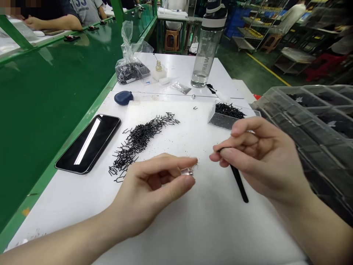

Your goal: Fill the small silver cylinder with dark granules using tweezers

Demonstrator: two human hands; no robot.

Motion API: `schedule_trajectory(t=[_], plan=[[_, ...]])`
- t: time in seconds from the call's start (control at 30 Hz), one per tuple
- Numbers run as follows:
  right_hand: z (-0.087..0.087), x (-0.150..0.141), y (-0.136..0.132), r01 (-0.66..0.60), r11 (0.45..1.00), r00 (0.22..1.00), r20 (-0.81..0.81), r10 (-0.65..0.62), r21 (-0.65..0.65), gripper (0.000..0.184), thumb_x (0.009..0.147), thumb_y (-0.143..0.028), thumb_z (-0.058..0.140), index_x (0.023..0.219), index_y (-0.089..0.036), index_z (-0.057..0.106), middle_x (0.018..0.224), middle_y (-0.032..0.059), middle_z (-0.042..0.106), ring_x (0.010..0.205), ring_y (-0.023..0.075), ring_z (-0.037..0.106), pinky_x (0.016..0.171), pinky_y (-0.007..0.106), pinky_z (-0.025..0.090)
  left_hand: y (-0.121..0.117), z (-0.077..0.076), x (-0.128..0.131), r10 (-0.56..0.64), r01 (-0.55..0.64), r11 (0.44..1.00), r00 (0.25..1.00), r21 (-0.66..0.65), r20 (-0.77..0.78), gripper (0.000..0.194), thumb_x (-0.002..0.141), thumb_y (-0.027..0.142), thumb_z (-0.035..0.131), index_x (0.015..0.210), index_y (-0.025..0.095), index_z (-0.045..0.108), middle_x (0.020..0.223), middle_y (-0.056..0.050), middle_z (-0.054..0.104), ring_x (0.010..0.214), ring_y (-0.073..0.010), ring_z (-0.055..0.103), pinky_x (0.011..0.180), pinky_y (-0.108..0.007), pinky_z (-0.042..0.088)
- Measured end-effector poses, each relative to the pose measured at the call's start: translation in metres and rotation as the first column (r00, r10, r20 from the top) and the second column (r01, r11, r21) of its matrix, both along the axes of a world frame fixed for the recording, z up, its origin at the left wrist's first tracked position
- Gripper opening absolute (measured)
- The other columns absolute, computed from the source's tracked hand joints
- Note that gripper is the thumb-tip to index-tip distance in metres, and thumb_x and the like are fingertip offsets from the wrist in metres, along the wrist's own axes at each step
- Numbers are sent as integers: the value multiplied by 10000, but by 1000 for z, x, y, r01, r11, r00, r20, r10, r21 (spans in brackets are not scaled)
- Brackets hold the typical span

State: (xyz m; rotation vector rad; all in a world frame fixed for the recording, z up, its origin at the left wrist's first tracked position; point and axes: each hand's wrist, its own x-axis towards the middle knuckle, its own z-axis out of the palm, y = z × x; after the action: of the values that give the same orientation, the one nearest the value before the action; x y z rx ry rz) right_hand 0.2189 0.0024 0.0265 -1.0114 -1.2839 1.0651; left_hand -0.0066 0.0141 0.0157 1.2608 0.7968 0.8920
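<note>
From my remote station I report two-handed handling of small parts, in my judgement. The left hand (150, 193) is clamped, thumb to forefinger, on a small, shiny, clear or metallic piece (186, 172), right of and nearer than my landmark, the loose heap of black forked pieces (142, 138). Farther right of the heap, the right hand (266, 158) pinches a small dark item (222, 149); a slim black tapered stick (240, 186) shows below. I cannot tell whether these are one thing. The next move calls, I judge, for steady pinches and precise alignment.
</note>
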Motion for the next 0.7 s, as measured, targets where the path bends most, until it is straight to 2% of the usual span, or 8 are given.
schedule_trajectory(t=[0.07,0.13,0.2,0.27,0.4,0.5,0.6,0.7], plan=[[-2,4,5,-26,998,998,-52,23,-49,257,851,-114,797,1002,-259,649,843,-63,808,773,131,801,633,132,631,-2,-1,1,-51,80,962,992,260,-115,136,876,176,781,984,248,820,943,-46,782,834,-156,717,743,-235,593],[-4,5,8,-37,998,998,-58,33,-57,264,841,-127,811,1006,-254,649,839,-59,807,759,133,800,601,124,619,-4,-5,2,-108,211,847,967,489,-231,145,883,118,733,975,216,786,954,-48,795,858,-172,718,810,-267,595],[-5,3,8,-36,998,998,-53,33,-52,268,837,-135,814,1014,-246,646,830,-44,806,752,144,800,585,131,616,-6,-12,3,-111,321,713,930,624,-351,179,898,74,668,994,200,751,942,-39,802,819,-172,704,840,-292,593],[-4,1,8,-33,998,999,-45,30,-58,274,832,-145,817,1021,-237,641,817,-31,801,747,156,800,574,140,613,-8,-18,4,-67,377,629,898,679,-436,204,911,55,606,1005,193,723,912,-36,798,786,-174,682,844,-308,593],[-3,-2,7,-19,996,999,-37,16,-82,286,815,-174,833,1010,-217,629,796,-11,792,733,167,798,566,148,606,-14,-25,0,61,353,601,875,717,-481,255,907,68,598,1091,208,703,1049,-71,779,924,-204,654,869,-324,592],[-3,-4,7,-33,997,998,-52,29,-65,278,814,-154,825,1005,-213,632,785,-13,785,755,163,802,587,134,602,-15,-19,-4,116,265,605,904,751,-412,519,858,78,692,1353,215,614,1276,-97,705,1136,-230,619,972,-337,570],[-3,-6,6,-53,998,996,-76,50,-45,267,813,-128,812,988,-217,633,777,-19,787,770,167,805,608,143,617,-13,-10,-6,88,164,640,955,750,-284,735,831,79,715,1517,200,480,1411,-119,616,1260,-232,587,1047,-329,539],[-5,-8,4,-51,998,996,-75,48,-36,266,807,-139,818,979,-223,632,791,-19,800,760,161,803,655,169,641,-10,-6,-5,29,171,663,967,729,-253,787,847,65,684,1572,213,416,1487,-126,566,1327,-237,558,1060,-326,539]])
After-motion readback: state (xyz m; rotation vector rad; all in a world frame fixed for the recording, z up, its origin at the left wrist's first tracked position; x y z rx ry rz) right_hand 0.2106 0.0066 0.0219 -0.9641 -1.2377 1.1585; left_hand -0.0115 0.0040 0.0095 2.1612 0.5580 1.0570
